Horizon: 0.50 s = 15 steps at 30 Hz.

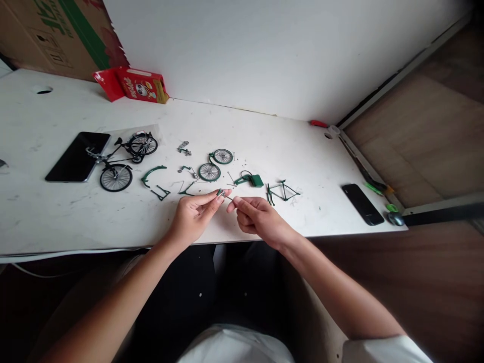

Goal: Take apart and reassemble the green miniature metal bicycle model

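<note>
Near the table's front edge, my left hand pinches a small green and silver bicycle part between thumb and fingertips. To its right, my right hand is closed on a thin metal rod whose far end meets that part. Its exact kind is too small to tell. Just beyond my hands lie two model bicycle wheels, one with a green fender. A green model bicycle frame rests to the right, beside a green box-like piece. Left of my hands is a curved green fender.
An assembled black model bicycle lies partly over a dark tablet or phone. At the back stands a red box before a cardboard carton. A black phone is near the right edge. Several tiny pieces lie scattered mid-table.
</note>
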{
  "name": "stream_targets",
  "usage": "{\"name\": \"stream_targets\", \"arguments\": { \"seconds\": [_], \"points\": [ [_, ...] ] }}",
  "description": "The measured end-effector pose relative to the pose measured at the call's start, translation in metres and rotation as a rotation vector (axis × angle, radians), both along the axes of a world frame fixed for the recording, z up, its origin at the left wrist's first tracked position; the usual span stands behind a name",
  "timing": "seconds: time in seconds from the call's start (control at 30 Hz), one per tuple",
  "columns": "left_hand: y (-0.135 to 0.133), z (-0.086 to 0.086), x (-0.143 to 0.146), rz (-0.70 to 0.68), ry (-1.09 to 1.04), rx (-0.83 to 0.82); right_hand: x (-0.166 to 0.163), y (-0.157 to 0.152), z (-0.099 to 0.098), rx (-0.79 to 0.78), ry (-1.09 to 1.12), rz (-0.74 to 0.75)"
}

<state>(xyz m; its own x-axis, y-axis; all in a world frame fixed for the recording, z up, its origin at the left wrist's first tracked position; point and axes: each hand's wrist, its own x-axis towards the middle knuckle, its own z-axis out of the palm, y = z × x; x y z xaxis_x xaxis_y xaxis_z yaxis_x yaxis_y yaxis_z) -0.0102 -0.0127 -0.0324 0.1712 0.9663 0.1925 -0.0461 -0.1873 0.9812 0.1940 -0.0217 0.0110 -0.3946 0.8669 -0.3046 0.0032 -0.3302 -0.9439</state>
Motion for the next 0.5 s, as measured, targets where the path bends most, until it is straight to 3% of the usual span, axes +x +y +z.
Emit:
{"name": "stream_targets", "arguments": {
  "seconds": [0.1,0.2,0.37,0.5],
  "points": [
    [-0.001,0.0,0.0,-0.012,0.035,0.028,0.004,0.0,0.003,-0.195,0.171,0.018],
    [-0.002,0.001,0.001,-0.015,0.039,0.024,0.005,-0.003,0.004,-0.182,0.153,0.015],
    [-0.004,0.003,0.004,0.043,0.045,0.028,-0.003,-0.011,0.0,0.209,-0.199,-0.163],
    [-0.004,0.003,0.005,0.049,0.047,0.013,-0.004,-0.011,-0.009,0.555,-0.496,-0.176]
  ]
}}
